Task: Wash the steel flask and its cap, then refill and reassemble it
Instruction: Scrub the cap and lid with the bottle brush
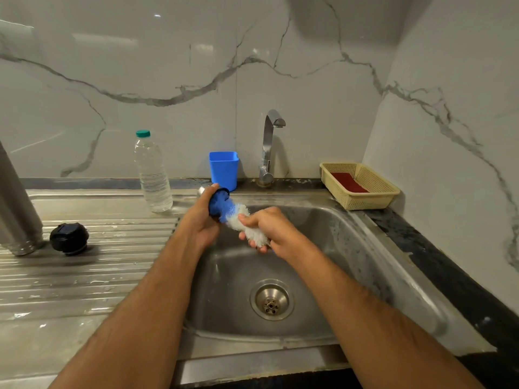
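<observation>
Cap-cup (217, 202) mid-scrub: left hand (200, 220) gripping it, right hand (266, 228) clenching bottle brush (241, 220); flask (16, 209), stopper (69, 238) at drainboard's left edge (refill, reassembly outstanding).

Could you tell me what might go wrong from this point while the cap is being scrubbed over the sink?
1. The left hand holds the steel cap while the right hand grips the brush by its bristles; a wet slip could drop either into the sink.
2. The flask stands at the drainboard's left edge; an elbow might topple it.
</observation>
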